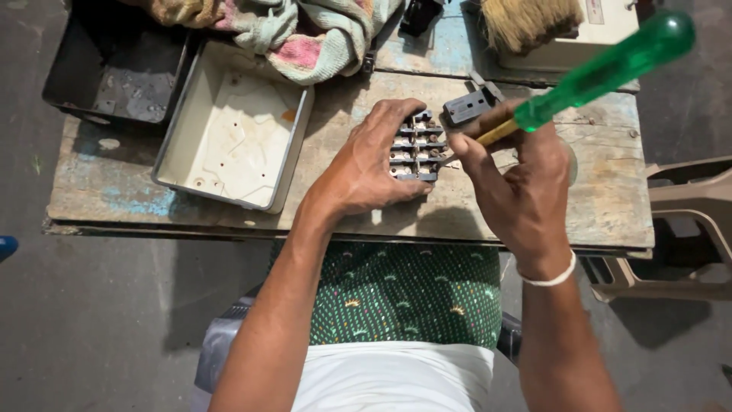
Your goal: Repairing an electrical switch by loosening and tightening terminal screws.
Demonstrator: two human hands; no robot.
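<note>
A dark, blocky terminal strip with rows of metal screws and white dividers (416,147) lies flat on the worn wooden tabletop (602,206), partly covered at its left side. A screwdriver with a translucent green plastic handle and yellowish collar (602,72) slants down from upper right, its metal tip meeting the block's right edge at a screw.

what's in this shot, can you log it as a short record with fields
setting: worn wooden board used as a workbench
left hand: left hand holds a terminal block down on the board
right hand: right hand grips a green-handled screwdriver, tip at the block's screws
nearby: open white plastic box, black socket, dark tray, cloth, brush
</note>
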